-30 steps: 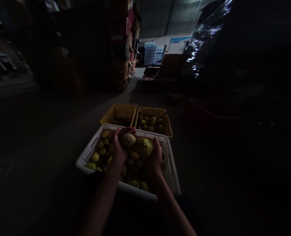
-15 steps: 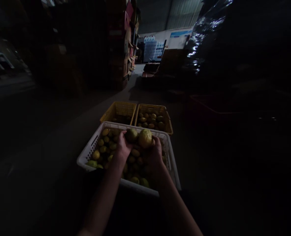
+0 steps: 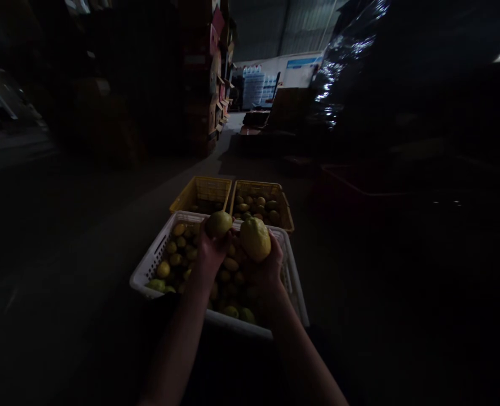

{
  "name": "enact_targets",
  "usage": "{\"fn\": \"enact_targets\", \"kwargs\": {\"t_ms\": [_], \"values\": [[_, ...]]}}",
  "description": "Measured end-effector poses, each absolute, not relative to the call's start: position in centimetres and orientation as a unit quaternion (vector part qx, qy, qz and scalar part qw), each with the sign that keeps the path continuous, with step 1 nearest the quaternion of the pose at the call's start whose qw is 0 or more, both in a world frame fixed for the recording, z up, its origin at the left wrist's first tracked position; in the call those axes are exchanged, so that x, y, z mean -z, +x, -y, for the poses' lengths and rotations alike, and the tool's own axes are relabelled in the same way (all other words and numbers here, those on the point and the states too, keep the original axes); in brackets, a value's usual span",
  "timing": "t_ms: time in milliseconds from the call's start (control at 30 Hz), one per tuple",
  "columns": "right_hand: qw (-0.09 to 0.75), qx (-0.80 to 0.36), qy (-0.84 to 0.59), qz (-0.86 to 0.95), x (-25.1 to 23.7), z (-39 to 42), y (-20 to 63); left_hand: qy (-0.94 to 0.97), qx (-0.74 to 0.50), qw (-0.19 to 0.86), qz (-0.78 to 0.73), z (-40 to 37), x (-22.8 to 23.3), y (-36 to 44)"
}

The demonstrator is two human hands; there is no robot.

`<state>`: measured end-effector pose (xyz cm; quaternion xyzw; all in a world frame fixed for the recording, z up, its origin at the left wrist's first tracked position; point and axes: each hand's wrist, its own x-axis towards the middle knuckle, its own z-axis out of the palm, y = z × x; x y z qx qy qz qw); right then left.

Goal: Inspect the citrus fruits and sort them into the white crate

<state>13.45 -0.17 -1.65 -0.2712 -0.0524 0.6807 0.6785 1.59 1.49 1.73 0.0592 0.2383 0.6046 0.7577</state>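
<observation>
My left hand (image 3: 209, 255) grips a small round yellow-green fruit (image 3: 218, 223), held up at the far rim of a white plastic crate (image 3: 148, 269). A larger yellow fruit (image 3: 255, 238) sits in my right hand (image 3: 265, 270), close beside the first one. Both hands hover over the white crate, which holds several yellow and green fruits (image 3: 174, 252). My forearms reach in from the bottom of the view.
Two yellow crates stand side by side just beyond the white one: the left crate (image 3: 201, 193) shows few fruits, the right crate (image 3: 261, 207) holds several. Dark floor surrounds them. Stacked boxes (image 3: 209, 79) rise at the left, plastic-wrapped goods (image 3: 338, 62) at the right.
Both hands have lifted their fruits a little higher and farther forward, toward the white crate's far rim. The right hand's fruit has turned and shows more fully.
</observation>
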Motion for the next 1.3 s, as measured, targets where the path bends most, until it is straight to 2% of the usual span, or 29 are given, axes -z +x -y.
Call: {"fn": "enact_targets", "kwargs": {"t_ms": [233,533,667,1000,1300], "values": [[0.684,-0.716,-0.138,0.022,0.8,0.9,13.5,0.048,-0.682,0.716,-0.144,-1.3,-1.1,1.3],[0.664,-0.738,-0.121,0.011,1.7,0.3,12.0,-0.048,-0.705,0.701,-0.097,-1.5,-0.3,2.2],[0.669,-0.734,-0.119,0.02,2.0,0.0,11.8,-0.004,-0.723,0.678,-0.128,-1.5,0.0,2.3],[0.655,-0.735,-0.168,-0.051,0.7,-0.4,11.8,0.049,-0.68,0.704,-0.197,-2.0,0.0,2.1],[0.65,-0.718,-0.23,-0.099,2.1,-1.4,12.4,0.017,-0.684,0.67,-0.287,-2.6,0.8,2.7]]}}
